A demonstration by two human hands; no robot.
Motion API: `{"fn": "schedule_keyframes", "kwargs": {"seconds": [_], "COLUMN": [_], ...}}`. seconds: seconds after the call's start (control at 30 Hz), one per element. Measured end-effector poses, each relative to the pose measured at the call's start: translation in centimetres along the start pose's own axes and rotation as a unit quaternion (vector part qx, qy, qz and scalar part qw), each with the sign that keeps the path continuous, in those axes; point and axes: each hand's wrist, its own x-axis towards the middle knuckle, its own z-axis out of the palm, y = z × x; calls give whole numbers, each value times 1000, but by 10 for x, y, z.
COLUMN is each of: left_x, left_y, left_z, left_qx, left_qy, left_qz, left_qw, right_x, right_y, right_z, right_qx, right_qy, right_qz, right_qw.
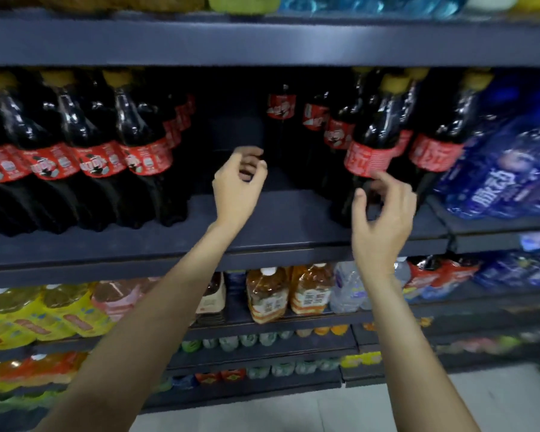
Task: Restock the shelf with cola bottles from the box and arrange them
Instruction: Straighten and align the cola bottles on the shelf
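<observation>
Large cola bottles with red labels and yellow caps stand in rows on a dark shelf [293,226]. One row fills the left side [100,157]; another group stands on the right, its front bottle [371,145] at the shelf edge. A gap lies between them. My left hand [239,185] hovers in this gap, fingers loosely curled, holding nothing. My right hand [384,213] is just below the front right bottle's label, fingers loosely curled near the bottle; no grip shows. The box is out of view.
Blue-wrapped water packs [505,179] sit at the right of the cola. The shelf below holds orange drink bottles [265,294], yellow packs [28,316] and clear bottles. More packs lie on the top shelf [262,42]. Pale floor [325,410] shows at the bottom.
</observation>
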Motion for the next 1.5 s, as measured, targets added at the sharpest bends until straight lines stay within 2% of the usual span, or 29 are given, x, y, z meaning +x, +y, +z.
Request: {"fn": "schedule_keyframes", "kwargs": {"seconds": [0.03,0.1,0.17,0.23,0.3,0.4,0.47,0.63,0.7,0.8,0.87,1.0,1.1,1.27,1.5], "left_x": [8,17,16,9,7,16,24,38,36,27,24,34,55,87,122], "left_y": [0,7,18,24,26,23,22,23,20,7,-5,-27,-36,-50,-74], "left_z": [8,28,52,74,89,102,107,119,115,91,64,15,1,9,33], "left_qx": [1,-12,-23,-27,-45,-26,-18,27,30,39,69,110,148,217,249], "left_qy": [-22,-94,-188,-232,-205,-147,-137,-163,-135,-74,-35,41,59,57,117], "left_qz": [-5,9,22,28,16,-13,-18,-21,-22,-5,-5,-26,-38,-71,-74], "left_qw": [1000,995,982,972,978,989,990,986,990,997,997,993,986,972,959], "right_x": [5,13,17,19,22,32,39,42,38,36,37,36,33,27,34], "right_y": [6,15,23,28,32,36,38,37,36,35,33,14,-8,-24,-14], "right_z": [-3,-7,-7,-7,-4,-1,2,12,13,4,-2,7,30,74,110], "right_qx": [-8,14,86,167,199,187,169,68,60,87,67,70,82,44,42], "right_qy": [-1,-56,-131,-178,-206,-243,-254,-196,-196,-245,-253,-256,-260,-264,-228], "right_qz": [29,88,148,194,205,197,188,166,159,129,110,110,112,69,92], "right_qw": [1000,994,976,950,936,931,934,964,966,957,959,958,955,961,968]}}
